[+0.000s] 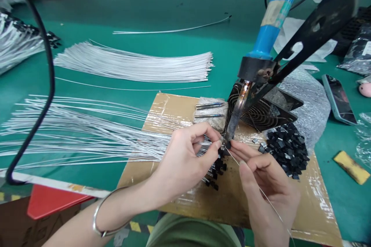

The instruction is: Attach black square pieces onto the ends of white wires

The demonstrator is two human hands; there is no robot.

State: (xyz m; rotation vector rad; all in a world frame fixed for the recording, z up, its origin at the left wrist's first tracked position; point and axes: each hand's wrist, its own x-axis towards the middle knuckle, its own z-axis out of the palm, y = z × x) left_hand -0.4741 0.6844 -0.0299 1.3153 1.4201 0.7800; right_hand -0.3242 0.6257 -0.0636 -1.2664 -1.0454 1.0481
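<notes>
My left hand (193, 156) pinches a white wire close under the tip of a blue-handled soldering iron (271, 23), which hangs in a black holder. The exact join at the tip is too small to make out. Between the thumb and fingers of my right hand (265, 185) runs a thin solder wire (268, 199), its end reaching the same tip. Finished-looking wires with black ends (213, 171) lie below my left fingers, and many white wires (101, 127) stretch away to the left.
Small black parts (285, 148) are heaped on the cardboard (232, 204), right of the iron. A black fan (257, 112) stands behind it. Farther off lie a white wire bundle (136, 63), a phone (338, 99) and a yellow sponge (351, 167). A black cable (48, 58) hangs at left.
</notes>
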